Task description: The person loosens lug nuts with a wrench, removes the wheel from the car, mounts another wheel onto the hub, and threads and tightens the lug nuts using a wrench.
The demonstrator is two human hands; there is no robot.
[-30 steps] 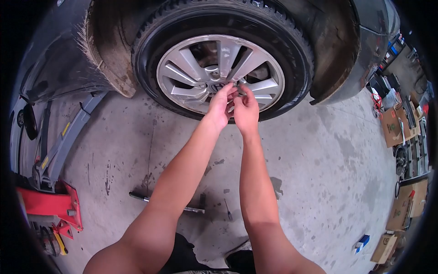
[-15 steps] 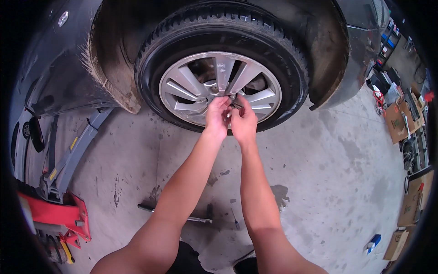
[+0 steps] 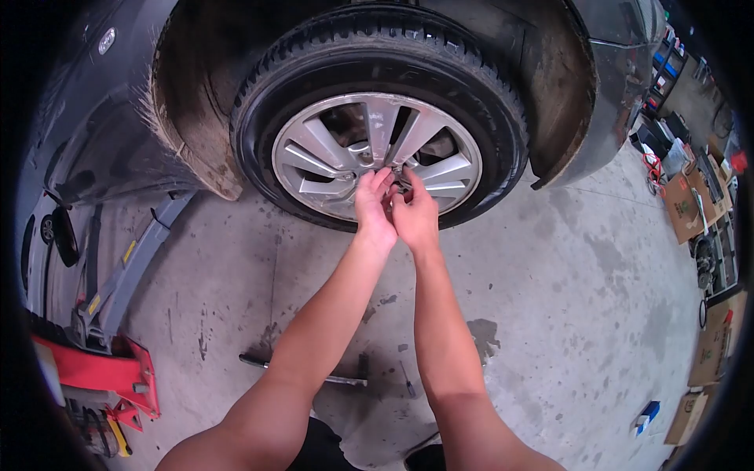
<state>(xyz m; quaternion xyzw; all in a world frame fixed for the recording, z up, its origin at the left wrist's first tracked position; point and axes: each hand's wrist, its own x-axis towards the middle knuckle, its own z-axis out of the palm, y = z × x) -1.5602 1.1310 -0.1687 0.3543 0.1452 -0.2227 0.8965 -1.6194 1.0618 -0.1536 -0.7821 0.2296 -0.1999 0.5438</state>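
Observation:
A silver alloy wheel with a black tire sits in the wheel arch of a dark car. Both hands meet at the lower part of its hub. My right hand has its index finger and thumb at a small metal lug nut by the hub. Close against it, my left hand is cupped with curled fingers, palm partly turned up. Whatever lies inside the left fingers is mostly hidden.
A grey lift arm and a red jack stand at left. On the concrete floor lie a dark bar tool, a screwdriver and a blue box. Cardboard boxes line the right side.
Both hands stay at the hub, drawn slightly closer together. The right fingers have shifted a little at the nut. The view has moved slightly.

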